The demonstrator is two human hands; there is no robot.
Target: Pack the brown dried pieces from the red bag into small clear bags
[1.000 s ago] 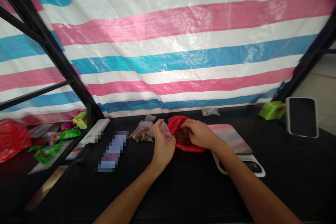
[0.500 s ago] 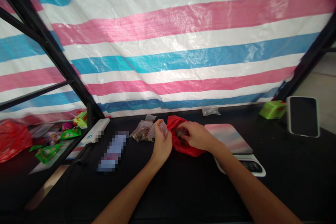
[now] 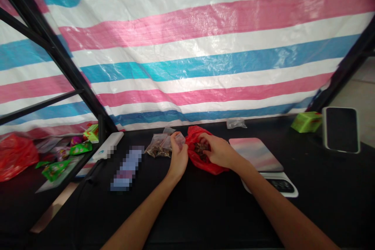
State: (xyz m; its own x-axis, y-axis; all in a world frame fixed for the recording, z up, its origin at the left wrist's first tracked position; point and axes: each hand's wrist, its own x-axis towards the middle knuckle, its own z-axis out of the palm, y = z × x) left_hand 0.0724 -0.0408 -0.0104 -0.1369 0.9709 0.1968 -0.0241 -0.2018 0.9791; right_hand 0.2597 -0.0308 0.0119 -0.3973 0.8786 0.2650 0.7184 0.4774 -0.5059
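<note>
My left hand (image 3: 178, 156) pinches a small clear plastic bag (image 3: 181, 139) by its mouth, just left of a red plastic bag (image 3: 205, 164) lying open on the black table (image 3: 205, 211). My right hand (image 3: 218, 150) reaches into the red bag, its fingers on the dark brown pieces (image 3: 200, 149) inside. Whether it grips any of them is hidden by the fingers. Filled small clear bags (image 3: 158, 146) of the same brown stuff lie just left of my left hand.
A kitchen scale (image 3: 263, 164) with a pink-tinted platform sits right of the red bag. Further off: an empty clear bag (image 3: 236, 123), green box (image 3: 306, 121), upright phone (image 3: 341, 129), white device (image 3: 108, 145), blurred item (image 3: 127, 168). Green packets (image 3: 55, 168) and another red bag (image 3: 16, 156) lie left. A striped tarp (image 3: 205, 47) hangs behind.
Both hands shifted slightly up and away from me. My right hand has dug further into the red bag, and the small clear bag has come closer to the red bag's mouth.
</note>
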